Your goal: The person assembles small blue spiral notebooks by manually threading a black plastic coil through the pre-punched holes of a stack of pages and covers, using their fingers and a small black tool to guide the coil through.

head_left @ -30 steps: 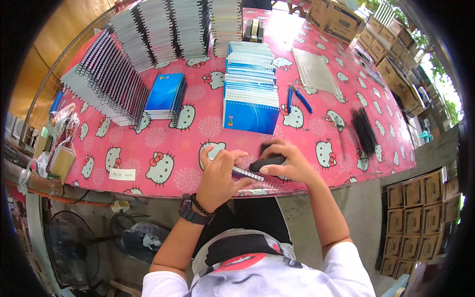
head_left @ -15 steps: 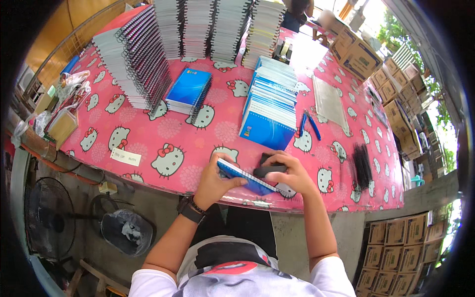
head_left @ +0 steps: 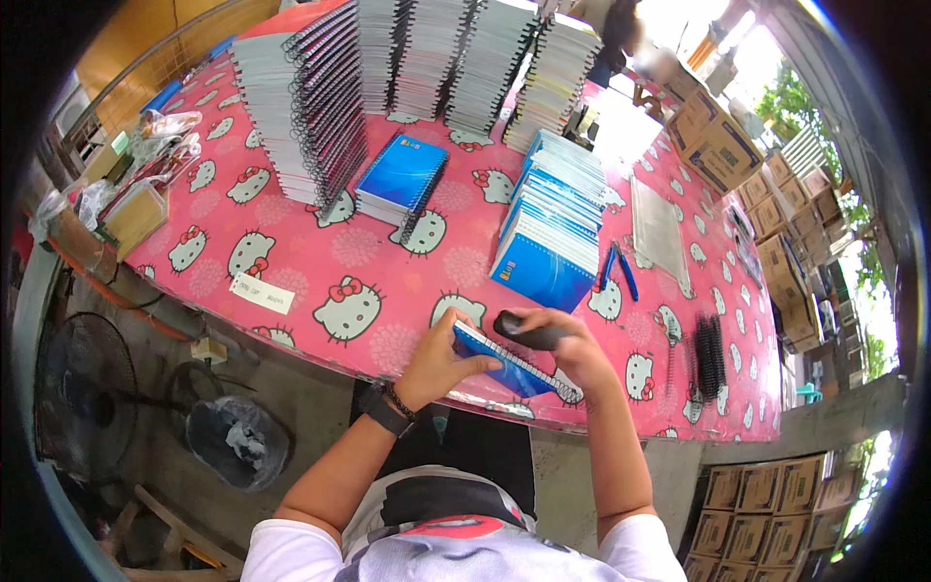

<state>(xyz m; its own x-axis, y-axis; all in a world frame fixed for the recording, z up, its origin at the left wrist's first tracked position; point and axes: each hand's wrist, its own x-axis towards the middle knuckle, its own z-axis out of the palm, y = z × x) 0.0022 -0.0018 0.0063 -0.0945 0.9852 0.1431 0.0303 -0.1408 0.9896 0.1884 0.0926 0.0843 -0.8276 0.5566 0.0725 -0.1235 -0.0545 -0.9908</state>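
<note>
My left hand point(head_left: 438, 361) grips a blue spiral-bound notebook point(head_left: 504, 364), holding it tilted over the near edge of the pink patterned table point(head_left: 291, 242). My right hand point(head_left: 572, 349) holds a black tool point(head_left: 529, 330) against the notebook's wire spine. A black watch sits on my left wrist. Just beyond my hands lies a slanted row of blue notebooks point(head_left: 553, 233).
Tall stacks of spiral notebooks point(head_left: 310, 107) line the table's far side, with a small blue pile point(head_left: 400, 175) beside them. Blue pens point(head_left: 617, 272), black wire coils point(head_left: 710, 354) and a clear sheet point(head_left: 659, 228) lie to the right. Cardboard boxes point(head_left: 718, 145) stand far right; a fan point(head_left: 82, 388) and bin point(head_left: 238, 441) left.
The notebook has been lifted and tilted in my hands, and my right hand with the black tool has shifted along its spine. My head view has turned a little.
</note>
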